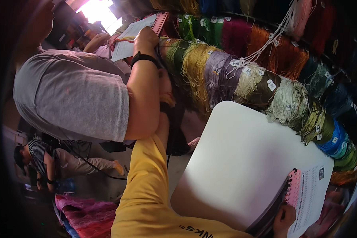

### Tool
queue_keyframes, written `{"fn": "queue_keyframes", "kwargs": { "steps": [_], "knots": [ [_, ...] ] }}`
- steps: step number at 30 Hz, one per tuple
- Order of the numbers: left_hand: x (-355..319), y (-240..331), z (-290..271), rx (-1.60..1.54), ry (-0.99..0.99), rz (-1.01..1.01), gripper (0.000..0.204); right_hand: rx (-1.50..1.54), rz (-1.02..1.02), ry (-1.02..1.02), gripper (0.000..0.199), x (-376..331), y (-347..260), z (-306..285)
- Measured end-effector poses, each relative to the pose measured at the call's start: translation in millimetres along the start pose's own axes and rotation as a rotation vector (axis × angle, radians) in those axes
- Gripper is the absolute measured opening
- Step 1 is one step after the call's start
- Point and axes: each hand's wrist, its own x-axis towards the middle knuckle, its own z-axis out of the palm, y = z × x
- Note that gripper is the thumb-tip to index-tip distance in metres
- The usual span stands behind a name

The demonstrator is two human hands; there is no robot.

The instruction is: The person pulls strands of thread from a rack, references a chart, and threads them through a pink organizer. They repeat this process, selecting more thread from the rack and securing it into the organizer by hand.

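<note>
At lower right, the right hand [285, 219] curls against a pink strip [292, 186].

Dark printed letters [197, 231] are standing upside down on the yellow garment [146, 190], running partly out of view at the lower edge. Rows of fine print are filling the near sheet [310, 194], too small to read, with a small dark square [321, 173] sitting in its upper right corner. The far sheet [125, 49] is showing only faint, unreadable lines. White tags [271, 85] are hanging on the threads [223, 83], among them brown, lilac, green and blue ones, bearing dark marks too blurred to make out.
</note>
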Motion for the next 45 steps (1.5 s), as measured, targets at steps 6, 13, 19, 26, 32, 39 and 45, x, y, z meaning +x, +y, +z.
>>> {"fn": "queue_keyframes", "kwargs": {
  "steps": [6, 13, 19, 26, 32, 39, 45],
  "knots": [
    [133.6, 178.5, 3.0, 0.963, -0.432, 0.298, 0.025, -0.05, 0.06, -0.087, 0.011, 9.2, -7.4, -12.0],
    [40.9, 256.6, 27.4, 0.713, -0.466, 0.765, 0.012, -0.092, 0.043, -0.045, 0.011, 6.6, -11.0, -8.0],
    [-9.7, 82.4, -2.6, -0.103, 0.06, -0.198, 0.035, -0.087, 0.001, 0.016, 0.012, -5.7, 3.3, -0.3],
    [-128.4, 347.3, 175.8, 0.413, -0.859, 1.697, 0.018, -0.042, -0.055, 0.038, 0.01, -3.5, -3.3, 2.3],
    [-141.0, 349.3, 214.8, 0.566, -0.895, 1.826, 0.017, -0.117, -0.028, 0.03, 0.009, -6.0, -1.1, -1.6],
    [-116.5, 329.4, 219.0, 0.496, -0.397, 2.422, 0.011, -0.019, -0.021, 0.035, 0.006, -10.4, -3.7, 11.5],
    [-119.7, 350.5, 192.1, 0.252, -0.628, 2.252, 0.012, -0.083, 0.027, 0.047, 0.007, 3.7, -2.8, 1.0]
  ]
}}
